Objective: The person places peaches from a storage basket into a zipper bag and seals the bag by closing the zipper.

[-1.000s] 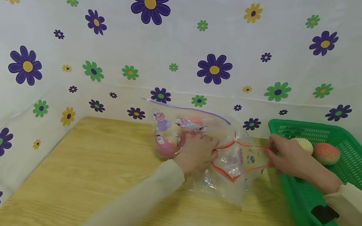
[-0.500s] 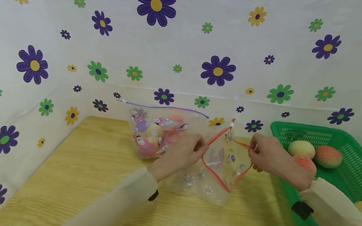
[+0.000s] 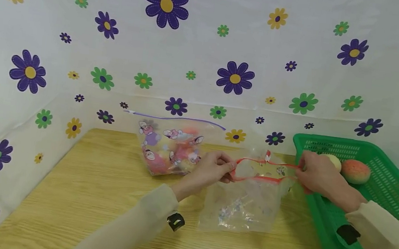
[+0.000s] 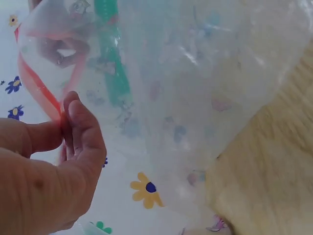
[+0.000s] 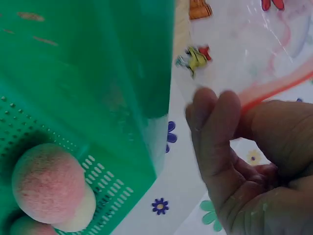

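Observed transparent zip-top bag (image 3: 242, 213), wrinkled and glossy, with small coloured prints and a red zip strip (image 3: 269, 178), parted into a long, narrow mouth. Located it over wood-grain table (image 3: 75, 192), between purple-zip bag (image 3: 168, 147) and green basket (image 3: 316, 224). Recorded left hand (image 3: 210, 168) pinching one end of the strip between thumb and fingers, right hand (image 3: 321, 177) likewise pinching the opposite end, near the basket.
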`<state>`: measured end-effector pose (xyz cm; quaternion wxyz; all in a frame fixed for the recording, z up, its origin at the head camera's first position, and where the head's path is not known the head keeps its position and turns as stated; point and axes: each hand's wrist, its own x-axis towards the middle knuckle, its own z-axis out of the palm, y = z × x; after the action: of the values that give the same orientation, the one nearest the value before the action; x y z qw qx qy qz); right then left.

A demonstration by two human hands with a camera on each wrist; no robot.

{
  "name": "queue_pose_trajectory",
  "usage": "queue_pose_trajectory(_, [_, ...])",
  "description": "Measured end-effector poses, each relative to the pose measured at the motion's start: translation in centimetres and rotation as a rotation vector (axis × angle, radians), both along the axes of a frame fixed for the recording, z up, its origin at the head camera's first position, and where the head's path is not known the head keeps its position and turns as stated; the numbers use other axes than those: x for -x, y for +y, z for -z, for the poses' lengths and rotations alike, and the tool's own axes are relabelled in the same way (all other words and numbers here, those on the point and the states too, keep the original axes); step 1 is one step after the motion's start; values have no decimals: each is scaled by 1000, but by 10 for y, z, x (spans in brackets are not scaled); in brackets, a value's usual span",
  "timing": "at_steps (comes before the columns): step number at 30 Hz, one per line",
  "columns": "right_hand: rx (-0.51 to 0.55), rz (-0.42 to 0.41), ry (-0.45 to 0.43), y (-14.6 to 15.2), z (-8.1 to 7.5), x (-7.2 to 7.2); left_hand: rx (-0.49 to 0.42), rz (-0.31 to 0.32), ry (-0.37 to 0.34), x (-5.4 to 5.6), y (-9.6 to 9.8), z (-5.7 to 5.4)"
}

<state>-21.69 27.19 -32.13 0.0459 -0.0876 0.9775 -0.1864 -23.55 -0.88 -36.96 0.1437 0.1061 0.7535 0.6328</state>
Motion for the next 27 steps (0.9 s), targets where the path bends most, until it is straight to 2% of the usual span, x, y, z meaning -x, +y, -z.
queue_pose_trajectory(4, [71, -12, 66, -9, -4, -7, 19, 35, 110, -1, 2, -3])
queue_pose_trajectory(6, [91, -17, 63, -15, -8, -11, 74, 59, 203, -3, 5, -7])
queue_pose_trajectory(9, [94, -65, 54, -26, -14, -17, 187, 105, 314, -6, 9, -13])
queue_pose_trajectory(11, [77, -108, 52, -32, -16, -20, 314, 161, 405, -7, 10, -19])
queue_pose_trajectory(13, [60, -153, 79, -38, -17, -22, 455, 243, 509, -7, 10, -24])
queue_pose_trajectory(16, [35, -173, 105, -42, -16, -23, 687, 341, 707, -6, 9, -30])
queue_pose_trajectory(18, [29, -167, 112, -43, -16, -23, 807, 372, 815, -7, 7, -33])
queue_pose_trajectory(20, [30, -155, 107, -42, -15, -22, 886, 377, 895, -6, 4, -34])
queue_pose_trajectory(23, [36, -142, 96, -39, -13, -21, 899, 379, 956, -2, 0, -33])
queue_pose_trajectory(25, [34, -148, 105, -37, -11, -20, 814, 400, 945, 2, -4, -32])
queue_pose_trajectory(27, [24, -162, 122, -35, -10, -18, 702, 425, 894, 6, -8, -30])
